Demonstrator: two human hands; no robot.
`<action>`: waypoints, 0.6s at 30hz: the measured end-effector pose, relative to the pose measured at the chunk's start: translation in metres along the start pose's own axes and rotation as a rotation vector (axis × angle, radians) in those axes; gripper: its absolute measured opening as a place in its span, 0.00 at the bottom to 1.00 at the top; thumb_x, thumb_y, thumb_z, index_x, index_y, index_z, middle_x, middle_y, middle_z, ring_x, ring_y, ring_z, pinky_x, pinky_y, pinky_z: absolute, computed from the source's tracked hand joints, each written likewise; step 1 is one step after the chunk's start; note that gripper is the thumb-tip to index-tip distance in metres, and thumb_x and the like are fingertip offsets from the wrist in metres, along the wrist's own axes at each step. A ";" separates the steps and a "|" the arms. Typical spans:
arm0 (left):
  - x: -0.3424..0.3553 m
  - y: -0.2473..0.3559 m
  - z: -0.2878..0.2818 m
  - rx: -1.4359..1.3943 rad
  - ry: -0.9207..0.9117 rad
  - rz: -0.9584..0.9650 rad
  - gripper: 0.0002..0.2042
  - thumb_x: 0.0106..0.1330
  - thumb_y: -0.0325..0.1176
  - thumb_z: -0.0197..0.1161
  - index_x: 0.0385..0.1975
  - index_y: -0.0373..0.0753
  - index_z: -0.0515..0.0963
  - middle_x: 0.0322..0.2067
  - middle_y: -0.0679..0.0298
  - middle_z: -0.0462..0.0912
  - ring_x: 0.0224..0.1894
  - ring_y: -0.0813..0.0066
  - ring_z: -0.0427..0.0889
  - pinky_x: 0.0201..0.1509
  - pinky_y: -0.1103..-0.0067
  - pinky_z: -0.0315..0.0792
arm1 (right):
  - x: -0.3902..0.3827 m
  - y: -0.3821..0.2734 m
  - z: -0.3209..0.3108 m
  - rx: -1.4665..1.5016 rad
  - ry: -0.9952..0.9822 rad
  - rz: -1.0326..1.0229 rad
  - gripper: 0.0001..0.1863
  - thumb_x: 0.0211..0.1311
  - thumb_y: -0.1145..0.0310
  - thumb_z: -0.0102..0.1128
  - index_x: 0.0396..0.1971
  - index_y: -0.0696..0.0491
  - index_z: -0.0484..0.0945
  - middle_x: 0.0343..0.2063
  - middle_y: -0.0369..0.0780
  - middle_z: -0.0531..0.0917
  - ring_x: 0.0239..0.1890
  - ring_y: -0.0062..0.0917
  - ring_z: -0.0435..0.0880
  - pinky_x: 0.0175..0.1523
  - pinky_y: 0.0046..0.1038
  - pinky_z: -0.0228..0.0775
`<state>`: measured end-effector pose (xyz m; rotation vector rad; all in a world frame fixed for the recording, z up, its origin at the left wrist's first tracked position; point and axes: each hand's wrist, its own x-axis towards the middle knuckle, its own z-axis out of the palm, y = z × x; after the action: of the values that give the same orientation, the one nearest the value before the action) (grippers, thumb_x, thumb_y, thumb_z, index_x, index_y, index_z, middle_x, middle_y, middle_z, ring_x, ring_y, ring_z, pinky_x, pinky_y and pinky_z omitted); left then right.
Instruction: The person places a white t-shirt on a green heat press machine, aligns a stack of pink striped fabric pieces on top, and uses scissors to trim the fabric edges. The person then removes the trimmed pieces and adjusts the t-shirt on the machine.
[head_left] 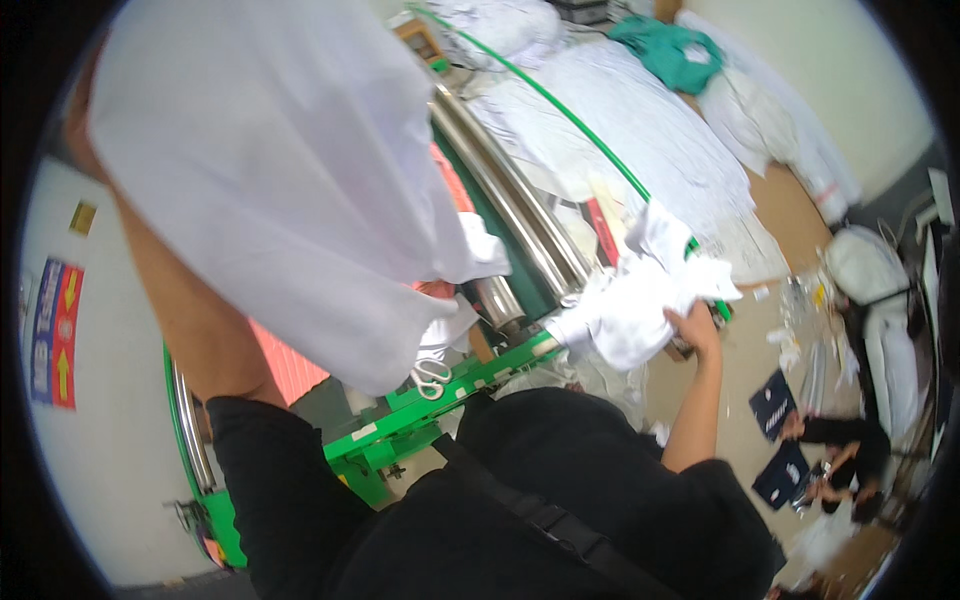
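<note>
My left arm is raised at the upper left, with my left hand (82, 125) at the edge of a large sheet of white cloth (270, 170). The cloth hangs from high up in front of that arm and hides my fingers; it appears to be held up by this hand. My right hand (695, 325) is closed on a bunched piece of white cloth (630, 310), to the right of the green machine frame (470, 385). White-handled scissors (430, 379) lie on the frame, below the hanging cloth's lower corner.
Metal rollers (510, 190) run across the machine, with pink material (290, 360) beneath. A curved green rod (560, 90) arches over it. Beyond lie white fabric sheets (610, 120) and a green cloth bundle (665, 52). Another person (850, 450) handles dark bags (780, 475) at the lower right.
</note>
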<state>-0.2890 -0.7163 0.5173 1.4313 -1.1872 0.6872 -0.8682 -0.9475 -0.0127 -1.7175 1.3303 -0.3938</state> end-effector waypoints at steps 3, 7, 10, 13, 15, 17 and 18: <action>0.000 0.013 -0.020 0.026 0.067 0.028 0.26 0.80 0.47 0.52 0.64 0.29 0.74 0.57 0.50 0.83 0.54 0.66 0.86 0.61 0.73 0.79 | -0.003 -0.024 -0.015 -0.392 -0.005 0.268 0.32 0.59 0.51 0.74 0.50 0.65 0.82 0.50 0.56 0.85 0.53 0.44 0.85 0.59 0.39 0.75; -0.016 0.021 -0.023 -0.473 -0.158 -0.274 0.24 0.80 0.44 0.53 0.62 0.30 0.76 0.54 0.52 0.85 0.52 0.68 0.86 0.59 0.75 0.79 | 0.000 -0.071 -0.053 -0.309 0.041 0.011 0.32 0.60 0.51 0.73 0.50 0.66 0.83 0.49 0.57 0.86 0.53 0.44 0.85 0.58 0.39 0.76; -0.024 0.064 -0.022 -0.916 -0.675 -0.575 0.26 0.73 0.34 0.63 0.68 0.32 0.69 0.60 0.53 0.79 0.61 0.61 0.79 0.68 0.66 0.69 | 0.000 -0.210 -0.049 0.247 -0.115 -0.476 0.28 0.67 0.66 0.69 0.62 0.63 0.76 0.63 0.51 0.79 0.67 0.37 0.77 0.70 0.39 0.68; -0.028 0.106 0.020 -0.864 -1.313 -0.510 0.37 0.64 0.27 0.72 0.74 0.31 0.63 0.69 0.48 0.73 0.69 0.56 0.75 0.76 0.65 0.65 | -0.028 -0.373 -0.038 0.589 -0.183 -1.113 0.33 0.64 0.71 0.71 0.68 0.58 0.71 0.70 0.43 0.74 0.74 0.32 0.68 0.77 0.40 0.58; -0.008 0.122 0.040 -0.727 -1.494 -0.213 0.36 0.63 0.26 0.74 0.72 0.30 0.67 0.67 0.45 0.75 0.67 0.61 0.77 0.73 0.69 0.68 | -0.059 -0.472 -0.027 0.648 -0.353 -1.307 0.33 0.62 0.69 0.73 0.66 0.58 0.72 0.64 0.44 0.79 0.63 0.29 0.79 0.69 0.36 0.68; 0.012 0.149 0.018 -0.442 -1.486 -0.247 0.34 0.61 0.26 0.76 0.68 0.31 0.72 0.59 0.45 0.82 0.58 0.67 0.83 0.62 0.75 0.76 | -0.071 -0.543 -0.020 0.574 -0.731 -1.253 0.39 0.60 0.64 0.77 0.68 0.62 0.68 0.48 0.38 0.80 0.44 0.20 0.77 0.51 0.25 0.68; 0.026 0.173 -0.009 -0.233 -1.480 -0.310 0.33 0.60 0.26 0.77 0.67 0.32 0.74 0.55 0.46 0.85 0.54 0.70 0.86 0.57 0.78 0.81 | -0.080 -0.576 -0.011 0.544 -0.951 -1.198 0.46 0.59 0.62 0.79 0.71 0.66 0.63 0.35 0.33 0.79 0.32 0.12 0.71 0.38 0.16 0.65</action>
<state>-0.4385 -0.6974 0.6068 1.8317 -1.9226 -0.9270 -0.5575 -0.8723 0.4728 -1.6640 -0.5321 -0.4279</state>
